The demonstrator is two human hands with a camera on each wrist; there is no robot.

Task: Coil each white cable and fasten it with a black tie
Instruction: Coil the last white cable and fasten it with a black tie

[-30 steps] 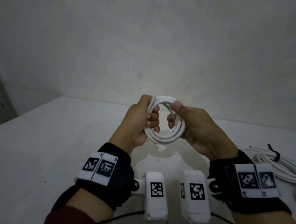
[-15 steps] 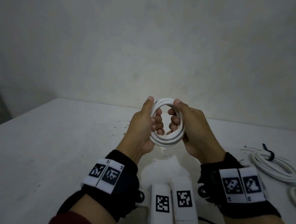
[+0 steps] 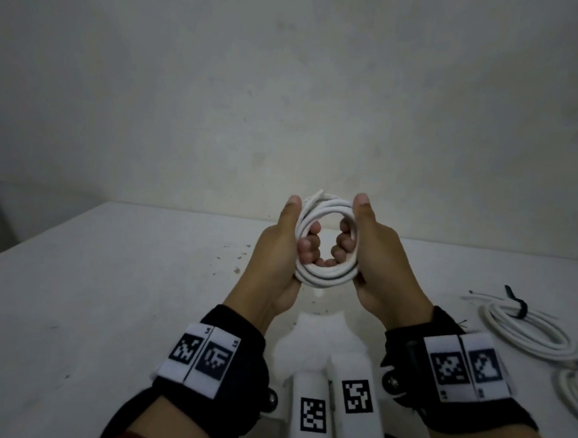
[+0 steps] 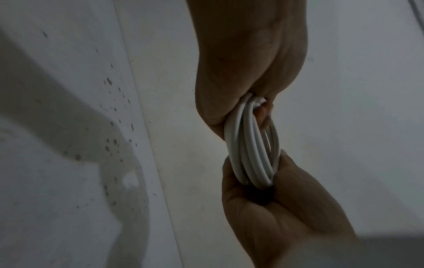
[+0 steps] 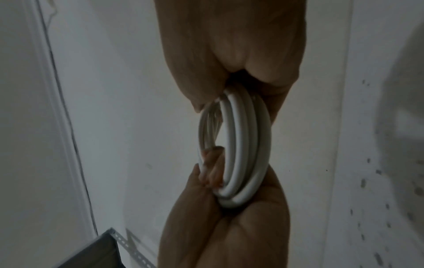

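Forming a tight ring of several loops, the white cable (image 3: 324,275) is gripped by curled fingers of both hands.

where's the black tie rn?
Head view, far right: the black tie is wrapped on the far end of a coiled cable lying on the table, right of the right hand. None shows on the held coil.

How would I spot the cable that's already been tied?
Look along the white table to its right side, beyond the right hand. A flat white coil lies there; unlike the coil held in both hands, it carries a black tie.
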